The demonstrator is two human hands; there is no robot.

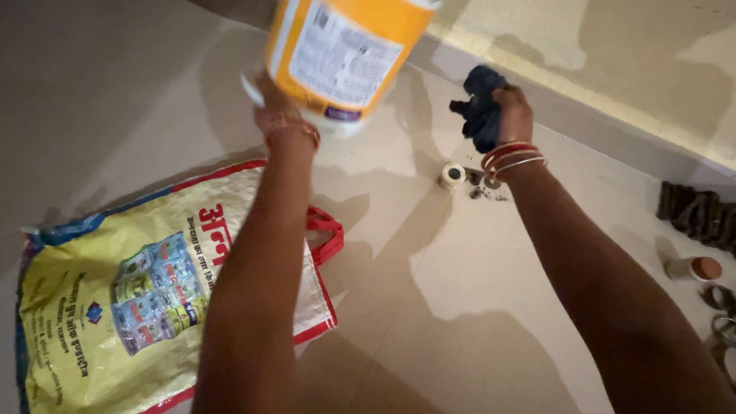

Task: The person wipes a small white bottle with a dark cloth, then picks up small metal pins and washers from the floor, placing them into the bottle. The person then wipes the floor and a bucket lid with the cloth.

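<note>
My left hand [274, 107] holds up an orange and white plastic bucket [345, 54] with a printed label, tilted above the floor at the top middle. Only part of that hand shows under the bucket. My right hand [512, 115] is closed on a crumpled dark blue cloth [479, 107], raised a little right of the bucket. Both wrists wear bangles. On the tiles below the cloth lies a small roll of tape [452, 175] beside some dark specks [484, 192].
A yellow woven sack [115, 299] with red handles lies flat on the tiled floor at the left. A low ledge [613, 107] runs along the far right. Dark corrugated pieces [698, 215], a small brown-capped container [694, 268] and metal rings [721, 307] sit at the right edge.
</note>
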